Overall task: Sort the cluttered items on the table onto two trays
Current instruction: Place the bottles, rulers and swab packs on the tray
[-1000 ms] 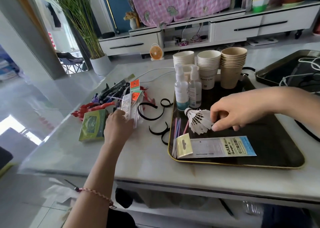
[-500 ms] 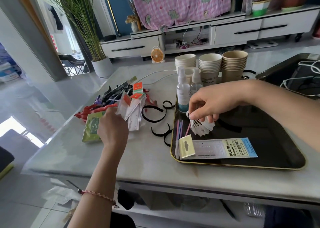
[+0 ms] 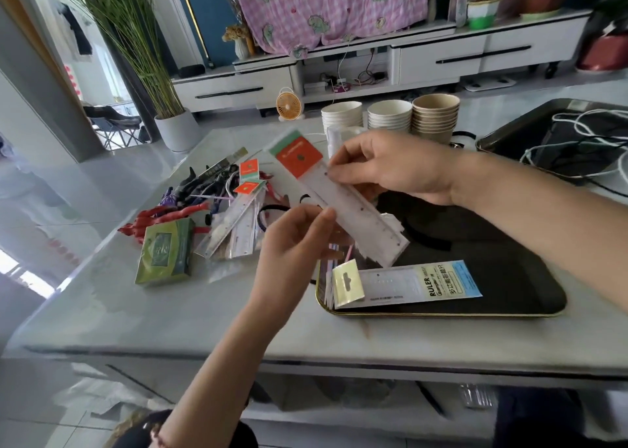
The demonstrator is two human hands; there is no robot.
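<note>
Both hands hold one packaged clear ruler with an orange and green header (image 3: 343,199) in the air above the left edge of the black tray (image 3: 509,298). My left hand (image 3: 295,243) pinches its lower edge; my right hand (image 3: 394,165) pinches its upper edge. On the tray lie a packaged ruler with a blue label (image 3: 407,282) and thin sticks; the shuttlecock is mostly hidden behind the held ruler. Stacks of paper cups (image 3: 435,117) stand at the tray's far end. More packaged rulers (image 3: 238,223) lie on the table to the left.
A green box (image 3: 166,250), red and dark items (image 3: 170,213) and black bands lie in the clutter at the left. A second dark tray (image 3: 530,131) with white and black cables sits at the far right. A small orange fan (image 3: 289,104) stands behind the table.
My left hand lifted a ruler pack from the pile and carried it right. My right hand left the shuttlecock on the tray and took hold of the pack's upper edge.
</note>
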